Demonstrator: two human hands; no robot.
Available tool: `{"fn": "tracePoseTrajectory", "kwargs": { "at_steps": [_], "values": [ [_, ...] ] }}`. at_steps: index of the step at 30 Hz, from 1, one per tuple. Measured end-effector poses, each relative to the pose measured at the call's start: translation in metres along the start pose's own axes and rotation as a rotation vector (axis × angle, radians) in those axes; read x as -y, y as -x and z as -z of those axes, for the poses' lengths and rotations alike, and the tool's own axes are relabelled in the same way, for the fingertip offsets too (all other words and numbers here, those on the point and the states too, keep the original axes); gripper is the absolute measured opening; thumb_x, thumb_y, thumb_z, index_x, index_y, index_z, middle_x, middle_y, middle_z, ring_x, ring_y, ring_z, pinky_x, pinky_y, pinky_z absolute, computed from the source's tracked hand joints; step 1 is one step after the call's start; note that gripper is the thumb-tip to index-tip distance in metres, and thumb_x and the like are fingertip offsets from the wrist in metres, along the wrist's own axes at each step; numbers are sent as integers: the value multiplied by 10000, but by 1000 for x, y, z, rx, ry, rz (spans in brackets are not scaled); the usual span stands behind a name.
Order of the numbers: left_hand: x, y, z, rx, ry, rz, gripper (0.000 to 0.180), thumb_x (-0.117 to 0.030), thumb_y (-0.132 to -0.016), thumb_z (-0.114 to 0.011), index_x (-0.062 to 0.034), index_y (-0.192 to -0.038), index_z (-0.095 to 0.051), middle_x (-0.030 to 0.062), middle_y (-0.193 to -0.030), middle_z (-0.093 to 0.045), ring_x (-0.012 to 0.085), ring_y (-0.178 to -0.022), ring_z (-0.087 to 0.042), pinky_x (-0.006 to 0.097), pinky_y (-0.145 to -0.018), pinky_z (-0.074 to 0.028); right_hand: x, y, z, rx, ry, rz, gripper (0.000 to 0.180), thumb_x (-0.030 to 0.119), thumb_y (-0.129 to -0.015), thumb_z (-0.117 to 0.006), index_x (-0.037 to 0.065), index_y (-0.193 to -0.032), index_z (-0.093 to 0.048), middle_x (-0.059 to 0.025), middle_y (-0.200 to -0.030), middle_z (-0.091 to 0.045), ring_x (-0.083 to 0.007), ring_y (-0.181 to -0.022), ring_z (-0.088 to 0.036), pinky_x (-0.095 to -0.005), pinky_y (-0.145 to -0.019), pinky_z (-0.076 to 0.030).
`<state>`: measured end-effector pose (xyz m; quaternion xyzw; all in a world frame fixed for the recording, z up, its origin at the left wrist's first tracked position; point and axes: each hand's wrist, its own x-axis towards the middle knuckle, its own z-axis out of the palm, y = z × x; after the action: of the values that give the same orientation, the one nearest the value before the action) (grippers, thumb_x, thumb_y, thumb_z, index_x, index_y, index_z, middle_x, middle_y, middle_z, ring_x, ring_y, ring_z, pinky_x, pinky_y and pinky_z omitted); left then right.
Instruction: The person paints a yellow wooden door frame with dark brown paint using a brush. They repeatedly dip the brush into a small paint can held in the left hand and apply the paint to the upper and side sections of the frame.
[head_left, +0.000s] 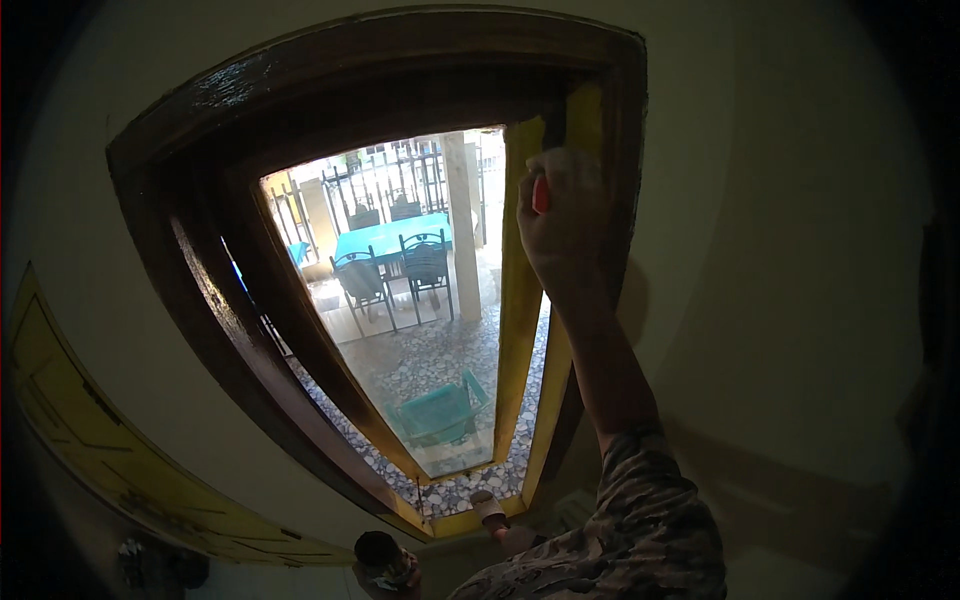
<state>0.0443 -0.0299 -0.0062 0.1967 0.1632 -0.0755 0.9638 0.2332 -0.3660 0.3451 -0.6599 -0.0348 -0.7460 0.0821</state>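
We are holding a red-handled tool [541,194] in our right grip [566,212], the fingers closing firmly around it, the red end showing beside the fist. Its dark upper part is lying along the top of a yellow upright [518,290], in the upper right corner of the window frame [380,62]; we cannot tell whether it is touching the wood. The frame is showing glossy dark brown over the top and left, with yellow along the right upright and bottom.

Our right arm is reaching up from the lower edge in a camouflage sleeve [640,500]. Of our left grip we cannot tell the state: low down, a dark round-topped thing [377,549] is showing dimly, and a small pale thing [484,503] is sitting near the frame's bottom corner, too dim to make out.

Through the opening we are seeing a blue-topped table [390,237] with dark chairs [428,267] around it, a pale column [460,220] standing just beside, a railing [395,172] behind, and a green chair [438,412] resting nearer on the stone-patterned floor [410,350]. Yellow panelling [75,415] is curving along our left.
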Motion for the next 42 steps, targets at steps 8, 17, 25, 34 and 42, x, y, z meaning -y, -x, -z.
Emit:
{"fn": "tracePoseTrajectory", "kwargs": {
  "at_steps": [8,17,25,34,42],
  "values": [
    [-6,3,8,34,-1,-16,558,-547,-760,-557,-10,-896,-491,71,-699,-460,133,-508,-416,243,-405,-361,-4,-2,13,14,-133,24,136,16,-727,-647,64,-833,-577,-124,-833,-583,-303,-803,-582,-390,-692,-477],
    [-1,-4,21,81,14,-16,626,-599,-762,-534,2,-937,-504,84,-726,-476,150,-556,-434,244,-419,-375,-1,1,7,-77,-247,129,103,66,-776,-638,57,-850,-567,-118,-817,-584,-297,-749,-585,-390,-666,-482],
    [-1,-9,30,-6,-1,-6,617,-642,-792,-442,-75,-1007,-553,102,-786,-560,239,-664,-538,276,-395,-393,-1,2,-5,-104,-194,185,71,56,-815,-646,33,-862,-598,-66,-823,-593,-139,-730,-587,-267,-671,-475],
    [-9,2,5,64,-148,-71,588,-597,-764,-530,-23,-885,-497,60,-675,-430,160,-562,-403,257,-417,-356,7,7,0,-120,-330,153,147,-25,-740,-640,36,-862,-586,-124,-844,-587,-272,-793,-592,-343,-702,-480],
    [-6,-11,40,60,16,-10,660,-678,-808,-390,-89,-1044,-574,118,-826,-601,280,-698,-592,283,-386,-405,6,12,2,-115,-276,69,64,23,-849,-625,44,-884,-575,-48,-842,-609,-91,-721,-564,-234,-617,-464]
  ]
}}
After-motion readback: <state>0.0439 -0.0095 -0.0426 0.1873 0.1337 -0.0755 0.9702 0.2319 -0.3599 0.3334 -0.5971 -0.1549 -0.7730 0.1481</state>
